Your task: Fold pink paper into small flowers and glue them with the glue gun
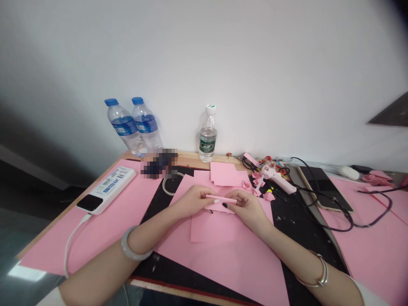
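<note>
Between my two hands is a small piece of pink paper (221,199), with a narrow rolled or folded edge along its top. My left hand (195,200) pinches its left end, and my right hand (247,207) pinches the right end, thumbs in front. Below the paper lie pink sheets (210,229) stacked on a black mat (172,265). Small pink paper squares (223,173) rest just beyond my hands. Several folded pink paper flowers (268,195) sit to the right of my right hand, beside a pale pink glue gun (274,177).
Two blue-capped water bottles (145,123) and a white-capped bottle (208,138) stand along the wall. On the left, a white power bank (107,190) with a cable lies on pink paper. Black cables (344,223) cross a dark tablet-like device (325,187) at right.
</note>
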{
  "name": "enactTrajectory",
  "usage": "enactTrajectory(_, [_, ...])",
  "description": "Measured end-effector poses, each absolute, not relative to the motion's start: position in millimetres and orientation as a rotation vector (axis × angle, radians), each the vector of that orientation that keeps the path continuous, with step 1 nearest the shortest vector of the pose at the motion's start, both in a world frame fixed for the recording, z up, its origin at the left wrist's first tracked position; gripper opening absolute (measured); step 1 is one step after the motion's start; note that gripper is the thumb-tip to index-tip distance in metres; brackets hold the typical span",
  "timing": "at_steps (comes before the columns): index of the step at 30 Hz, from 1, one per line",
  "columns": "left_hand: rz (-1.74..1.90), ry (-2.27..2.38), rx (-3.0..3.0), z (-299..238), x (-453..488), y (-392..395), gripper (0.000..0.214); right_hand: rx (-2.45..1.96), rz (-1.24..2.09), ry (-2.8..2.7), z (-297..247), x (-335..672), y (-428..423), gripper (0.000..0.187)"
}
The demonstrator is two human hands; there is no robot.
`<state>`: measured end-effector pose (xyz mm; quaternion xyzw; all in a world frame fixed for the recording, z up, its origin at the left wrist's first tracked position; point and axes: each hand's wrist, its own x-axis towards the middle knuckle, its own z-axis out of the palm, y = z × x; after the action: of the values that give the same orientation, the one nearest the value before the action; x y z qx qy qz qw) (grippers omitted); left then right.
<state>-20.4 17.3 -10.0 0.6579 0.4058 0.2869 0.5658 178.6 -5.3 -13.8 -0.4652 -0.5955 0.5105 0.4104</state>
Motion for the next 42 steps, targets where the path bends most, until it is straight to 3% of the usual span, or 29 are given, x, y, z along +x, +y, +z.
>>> enactTrajectory(6, [0.671,0.998,1.658,-11.4,-19.3,15.3,0.019,-1.187,1.253,-1.583,-10.3,178.6,-7.9,0.008])
enactTrajectory(14, [0.629,0.962,1.800,-8.5,-16.3,9.9,0.017,-1.179,1.232,-1.672,-12.8,179.9,-9.6,0.024])
enactTrajectory(27, [0.710,1.037,1.856,-5.1,-17.8,12.2,0.022,-1.180,1.273,-1.618,-12.2,179.7,-9.7,0.021])
enactTrajectory(34, [0.805,1.100,1.708,-6.0,-19.5,15.0,0.032,-1.270,1.319,-1.427,-13.4,178.9,-10.1,0.041])
enactTrajectory(42, [0.861,1.083,1.697,-4.9,-24.2,22.3,0.036,-1.231,1.317,-1.396,-10.5,179.4,-8.9,0.037])
